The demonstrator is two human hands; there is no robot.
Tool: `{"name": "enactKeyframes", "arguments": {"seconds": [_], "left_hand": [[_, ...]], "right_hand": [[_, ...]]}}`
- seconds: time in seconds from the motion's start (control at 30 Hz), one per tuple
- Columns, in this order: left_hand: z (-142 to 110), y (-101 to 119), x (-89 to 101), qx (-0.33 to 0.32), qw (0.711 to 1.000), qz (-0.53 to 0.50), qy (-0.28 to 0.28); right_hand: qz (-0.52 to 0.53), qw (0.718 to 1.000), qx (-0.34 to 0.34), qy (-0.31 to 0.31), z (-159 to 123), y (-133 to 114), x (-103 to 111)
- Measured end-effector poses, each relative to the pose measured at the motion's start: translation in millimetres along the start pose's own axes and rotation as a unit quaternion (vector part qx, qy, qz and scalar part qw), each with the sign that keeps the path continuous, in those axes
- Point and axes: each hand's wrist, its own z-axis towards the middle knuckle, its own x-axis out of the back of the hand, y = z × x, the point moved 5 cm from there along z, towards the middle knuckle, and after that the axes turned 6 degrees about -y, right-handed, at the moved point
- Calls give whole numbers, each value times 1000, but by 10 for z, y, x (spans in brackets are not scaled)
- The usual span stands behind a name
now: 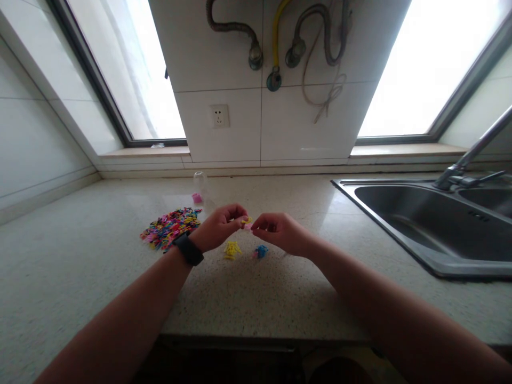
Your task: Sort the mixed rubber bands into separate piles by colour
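Item: one small, curved yellow piece (247, 220), pinched between thumb and finger of our left hand (219, 226), just beyond the small heap of yellow pieces (232, 250). Our right hand (282, 233): fingertips nearly together; whether they grip anything, we cannot tell. Right of the heap: blue-and-pink cluster (261, 252); far right, stainless-steel sink (400, 218). Left: large multicoloured pile (170, 228).

glossy metal sink (400, 224), speckled smooth countertop (296, 298)
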Motion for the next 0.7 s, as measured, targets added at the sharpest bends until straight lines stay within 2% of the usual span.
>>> {"name": "enactKeyframes", "arguments": {"seconds": [0.1,0.23,0.37,0.7], "left_hand": [[4,-16,12,4,1000,10,3],[11,-29,11,1,1000,15,-1],[15,-43,2,-1,1000,28,-11],[17,-84,12,-9,999,47,-9]], "right_hand": [[-84,995,16,-49,-29,-43,-5],[-189,971,68,-128,-73,-176,-51],[-252,951,68,-165,-86,-222,-98],[-263,940,93,-198,-66,-176,-207]]}}
